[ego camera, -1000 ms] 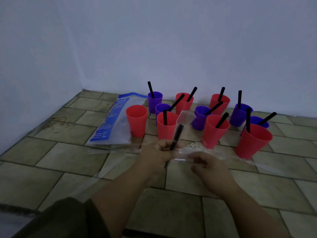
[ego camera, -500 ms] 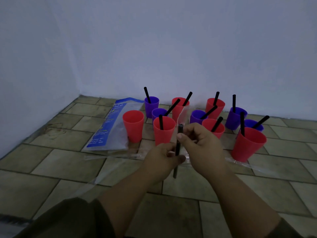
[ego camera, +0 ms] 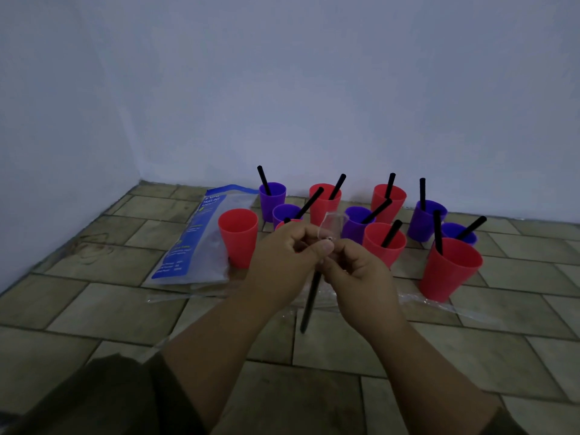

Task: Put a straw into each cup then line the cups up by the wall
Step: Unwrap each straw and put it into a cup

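I read this as the unwrapping step for what looks like the last straw. At the centre of the frame my left hand (ego camera: pixel 282 255) has its fingers curled round the upper part of a black straw (ego camera: pixel 310 299). The straw hangs nearly upright, its lower end free above the tiled floor (ego camera: pixel 94 309). My right hand (ego camera: pixel 357 277), touching the left, pinches the clear wrapper (ego camera: pixel 334 224) that sticks up above the knuckles. I cannot tell whether the wrapper is off the straw's top, because the fingers cover it. Every cup I can see into carries a straw except the empty red cup (ego camera: pixel 238 237) left of centre, which stands just beside the blue-printed bag (ego camera: pixel 197 240). As I judge it, the next move calls for stripping the wrapper, dropping it aside, and carrying the straw left and up-frame to that open rim, tip down. The path is short and open, with only a purple cup (ego camera: pixel 284 215) near it. The lining-up is not yet done: the cups stand in a loose cluster right of centre, the back ones near the wall (ego camera: pixel 314 89). Bare floor shows along the wall's foot at the far right and in the left corner. Loose wrappers (ego camera: pixel 439 306) lie below the cups in the frame and might snag a cup slid across them.
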